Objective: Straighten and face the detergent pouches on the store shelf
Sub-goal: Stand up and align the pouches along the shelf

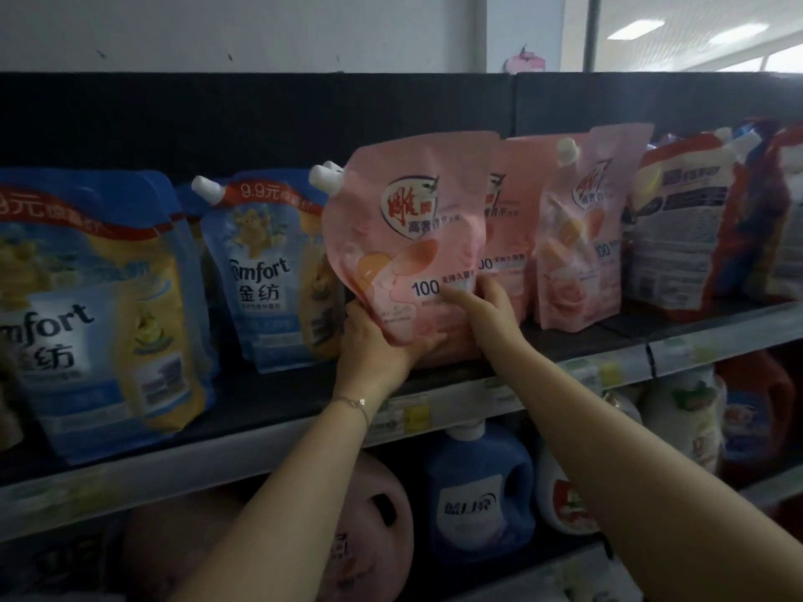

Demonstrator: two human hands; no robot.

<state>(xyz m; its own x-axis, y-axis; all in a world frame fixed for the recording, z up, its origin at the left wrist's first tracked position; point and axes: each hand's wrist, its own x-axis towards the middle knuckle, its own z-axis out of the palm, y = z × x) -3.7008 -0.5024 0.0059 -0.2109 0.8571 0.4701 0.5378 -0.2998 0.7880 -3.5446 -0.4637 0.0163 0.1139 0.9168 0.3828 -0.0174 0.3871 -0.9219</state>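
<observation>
My left hand (373,341) and right hand (489,312) both grip the front pink pouch (408,236) at its base, upright on the shelf (269,401) (glossy, creased film; white spout). It hides most of the pouch behind; labels blurred.

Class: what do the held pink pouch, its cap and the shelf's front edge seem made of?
Pink pouch: likely flexible plastic film, semi-glossy; it creases and bulges. Cap: apparently hard white plastic, smooth. Shelf edge: probably pale painted metal or plastic; unclear.
</observation>
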